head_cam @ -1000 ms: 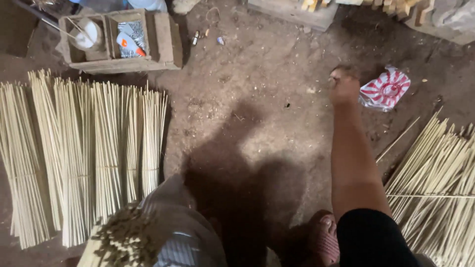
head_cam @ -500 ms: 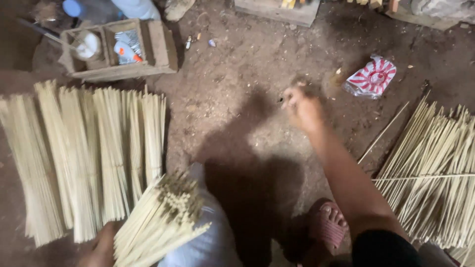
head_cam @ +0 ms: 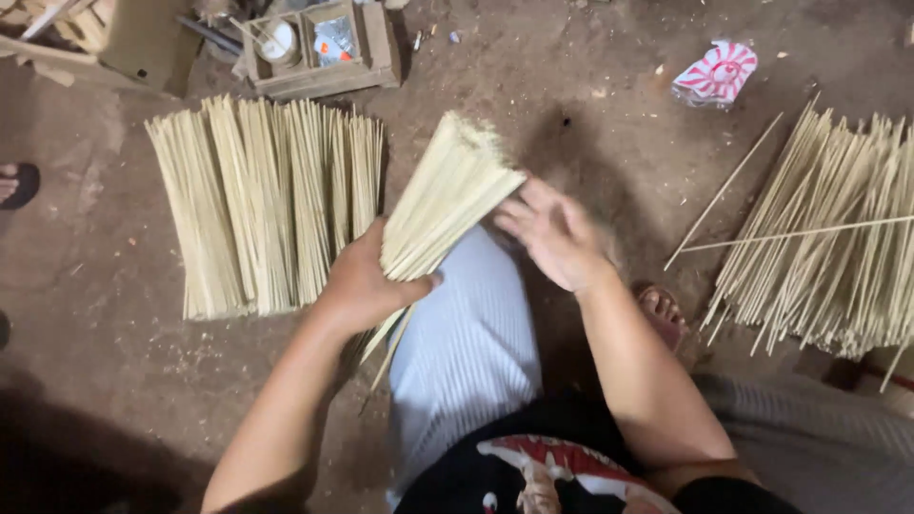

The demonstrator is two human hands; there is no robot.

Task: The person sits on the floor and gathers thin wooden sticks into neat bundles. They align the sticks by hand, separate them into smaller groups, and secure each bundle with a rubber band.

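Observation:
My left hand point(head_cam: 367, 281) grips a thick bundle of thin pale bamboo sticks point(head_cam: 447, 195) around its lower part, the bundle slanting up and to the right over my knee. My right hand point(head_cam: 550, 233) is open, palm flat, its fingers touching the bundle's upper right side. My grey striped trouser leg point(head_cam: 466, 352) lies under the bundle.
Rows of sticks point(head_cam: 262, 205) lie side by side on the dirt floor at the left. A looser heap of sticks point(head_cam: 838, 243) spreads at the right. A wooden box point(head_cam: 319, 48) with small items sits at the top, a red-and-white wrapper point(head_cam: 719, 71) top right. Another person's foot point(head_cam: 14, 183) shows at the left edge.
My right hand has come back from reaching toward the wrapper and now rests on the bundle. My left hand has raised the bundle from the lower left to the middle.

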